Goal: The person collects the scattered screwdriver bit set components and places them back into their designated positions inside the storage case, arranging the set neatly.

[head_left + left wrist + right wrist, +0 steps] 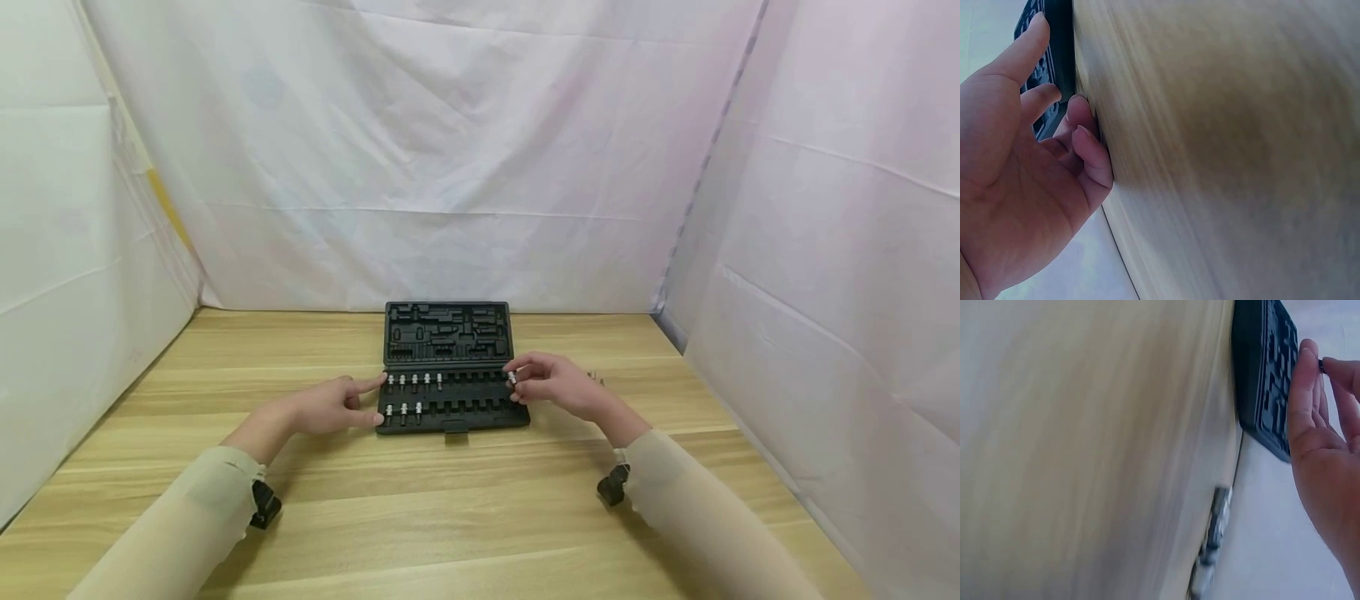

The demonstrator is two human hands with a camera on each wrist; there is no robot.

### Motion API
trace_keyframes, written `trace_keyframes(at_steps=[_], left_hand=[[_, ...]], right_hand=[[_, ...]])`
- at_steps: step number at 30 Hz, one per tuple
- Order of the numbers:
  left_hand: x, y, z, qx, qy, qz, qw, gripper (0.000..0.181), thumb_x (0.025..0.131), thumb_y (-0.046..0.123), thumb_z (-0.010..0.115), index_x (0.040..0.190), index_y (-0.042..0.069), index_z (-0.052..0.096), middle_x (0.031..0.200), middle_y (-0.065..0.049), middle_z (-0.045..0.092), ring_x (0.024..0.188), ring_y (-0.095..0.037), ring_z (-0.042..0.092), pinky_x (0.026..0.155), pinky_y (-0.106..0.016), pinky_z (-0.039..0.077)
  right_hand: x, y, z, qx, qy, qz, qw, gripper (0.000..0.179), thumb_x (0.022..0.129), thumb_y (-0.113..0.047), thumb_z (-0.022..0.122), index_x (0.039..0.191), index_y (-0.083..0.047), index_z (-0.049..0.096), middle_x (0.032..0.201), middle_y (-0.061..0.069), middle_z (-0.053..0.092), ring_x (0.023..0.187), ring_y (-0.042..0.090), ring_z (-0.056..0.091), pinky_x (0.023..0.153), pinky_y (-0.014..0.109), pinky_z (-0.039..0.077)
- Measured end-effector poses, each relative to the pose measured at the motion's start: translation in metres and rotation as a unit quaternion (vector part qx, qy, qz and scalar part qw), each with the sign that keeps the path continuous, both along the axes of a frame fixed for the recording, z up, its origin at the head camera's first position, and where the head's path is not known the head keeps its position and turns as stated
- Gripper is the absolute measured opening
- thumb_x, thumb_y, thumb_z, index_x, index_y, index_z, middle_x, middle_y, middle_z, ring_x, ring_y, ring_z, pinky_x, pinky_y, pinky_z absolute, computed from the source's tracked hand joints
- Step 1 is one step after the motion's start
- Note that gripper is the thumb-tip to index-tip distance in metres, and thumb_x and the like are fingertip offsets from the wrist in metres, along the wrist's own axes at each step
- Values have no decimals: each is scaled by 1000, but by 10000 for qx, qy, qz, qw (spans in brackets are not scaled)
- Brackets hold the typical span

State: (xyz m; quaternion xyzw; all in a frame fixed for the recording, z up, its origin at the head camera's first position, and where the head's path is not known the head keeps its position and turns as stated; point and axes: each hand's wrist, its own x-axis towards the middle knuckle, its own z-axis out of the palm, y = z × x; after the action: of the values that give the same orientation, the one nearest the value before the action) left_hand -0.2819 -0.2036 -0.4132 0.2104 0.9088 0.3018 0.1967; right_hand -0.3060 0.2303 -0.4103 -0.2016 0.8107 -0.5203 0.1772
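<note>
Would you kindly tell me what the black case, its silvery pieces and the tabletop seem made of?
Black case: probably matte plastic, from its moulded recesses. Silvery pieces: likely shiny metal, from bright glints. Tabletop: wood or wood-look laminate, satin; streaky grain fits both.

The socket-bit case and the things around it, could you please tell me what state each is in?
Socket-bit case: open, partly filled
Lid: raised
Back-row bits: five, slotted
Front-row bits: three, slotted
Right hand: pinching one bit
Left hand: touching the case's left end
Loose metal pieces: lying on the table
</note>
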Motion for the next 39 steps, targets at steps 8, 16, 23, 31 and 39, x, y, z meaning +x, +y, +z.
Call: trace_keyframes(at_steps=[8, 16, 23, 31, 39], left_hand=[[0, 0, 1, -51, -40, -12, 10000, 90, 104, 48, 74, 175, 19, 28, 114, -13, 55, 90, -22, 53, 79, -37, 48], [0, 0, 1, -44, -34, -16, 10000, 89, 104, 47, 74, 175, 19, 28, 112, -12, 55, 90, -22, 51, 79, -37, 48], [0, 0, 1, -34, -49, -8, 10000, 89, 104, 47, 74, 175, 19, 28, 113, -13, 55, 90, -22, 51, 78, -37, 48], [-1, 0, -1, -71, -11, -17, 10000, 89, 104, 47, 74, 175, 18, 28, 113, -12, 55, 90, -22, 52, 79, -37, 48], [0, 0, 0, -75, -40, 8, 10000, 89, 104, 48, 74, 175, 19, 28, 113, -13, 54, 91, -22, 52, 80, -37, 48]], right_hand=[[-11, -27, -5, 96, 55, -207, 9997, 43, 108, -23, 73, 148, -10, 63, 132, 17, 73, 112, 24, 77, 99, 43, 64], [-21, -51, -6, 278, 333, -286, 9986, 39, 107, -22, 75, 143, -12, 69, 128, 10, 76, 110, 21, 76, 96, 41, 63], [-28, -70, -6, 412, 382, -468, 9973, 37, 105, -19, 77, 141, -10, 71, 122, 11, 76, 104, 21, 77, 95, 40, 64], [-38, -86, -9, 701, 620, -509, 9943, 29, 102, -16, 81, 129, -8, 76, 111, 9, 79, 94, 17, 76, 85, 36, 65], [-45, -103, -11, 1331, 1033, -476, 9846, 22, 100, -21, 83, 120, -13, 78, 112, 3, 77, 99, 16, 71, 88, 38, 59]])
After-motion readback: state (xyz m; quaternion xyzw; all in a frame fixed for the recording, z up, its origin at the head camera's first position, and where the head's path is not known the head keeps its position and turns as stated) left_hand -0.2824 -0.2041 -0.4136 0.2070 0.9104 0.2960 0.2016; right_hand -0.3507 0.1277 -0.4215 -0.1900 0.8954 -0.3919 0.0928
